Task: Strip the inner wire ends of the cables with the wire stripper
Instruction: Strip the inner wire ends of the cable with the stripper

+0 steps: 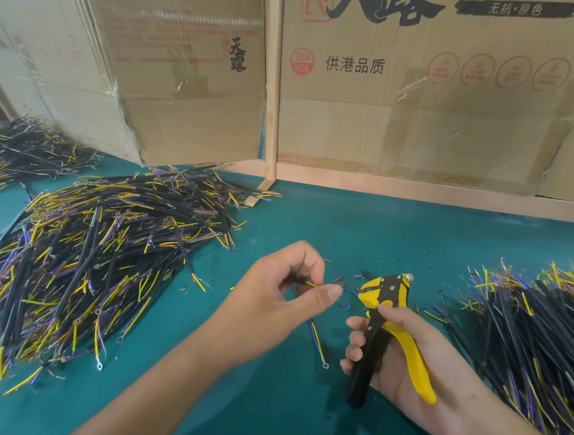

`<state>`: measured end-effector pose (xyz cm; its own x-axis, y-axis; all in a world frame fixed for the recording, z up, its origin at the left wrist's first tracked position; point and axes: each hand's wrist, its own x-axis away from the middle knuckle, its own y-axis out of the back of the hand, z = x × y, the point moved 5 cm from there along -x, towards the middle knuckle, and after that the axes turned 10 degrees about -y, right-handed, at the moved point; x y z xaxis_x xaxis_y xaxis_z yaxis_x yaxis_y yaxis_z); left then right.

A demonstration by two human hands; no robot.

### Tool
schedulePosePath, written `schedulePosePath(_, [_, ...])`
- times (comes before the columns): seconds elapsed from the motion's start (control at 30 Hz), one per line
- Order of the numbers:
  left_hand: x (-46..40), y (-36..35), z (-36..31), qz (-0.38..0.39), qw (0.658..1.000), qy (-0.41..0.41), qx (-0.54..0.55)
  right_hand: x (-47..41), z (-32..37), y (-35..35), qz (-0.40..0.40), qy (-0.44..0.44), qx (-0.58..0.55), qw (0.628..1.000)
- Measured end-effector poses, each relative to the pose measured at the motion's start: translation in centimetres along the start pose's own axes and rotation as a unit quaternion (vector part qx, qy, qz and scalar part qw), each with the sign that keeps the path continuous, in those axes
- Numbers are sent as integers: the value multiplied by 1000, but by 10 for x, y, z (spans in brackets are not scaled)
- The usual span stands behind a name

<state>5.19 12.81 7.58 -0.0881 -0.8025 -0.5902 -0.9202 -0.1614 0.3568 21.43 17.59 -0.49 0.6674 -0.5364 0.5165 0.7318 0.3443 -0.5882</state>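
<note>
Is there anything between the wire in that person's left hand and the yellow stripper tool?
Nothing visible blocks it. The left hand pinches the cable just left of the wire stripper in the right hand; only open mat with tiny insulation scraps lies between.

L hand point(273, 291) pinched – R hand point(401, 356) gripping

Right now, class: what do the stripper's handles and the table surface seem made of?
Wire stripper handles: probably moulded plastic, smooth yellow and black with a slight sheen. Table surface: matte teal, looks like a rubber or vinyl mat; uncertain.
</note>
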Motion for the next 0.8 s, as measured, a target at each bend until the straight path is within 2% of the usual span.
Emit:
schedulePosePath(0.37, [2, -1, -8, -12, 1000, -24, 7, 0, 0, 0, 7, 0, 1, 1000])
schedulePosePath(0.6, [4, -4, -9, 22, 994, -24, -108, 0, -1, 1, 13, 0, 2, 1000])
schedulePosePath(0.8, [3, -5, -5, 38, 996, -21, -76, 1, -1, 0, 10, 3, 4, 1000])
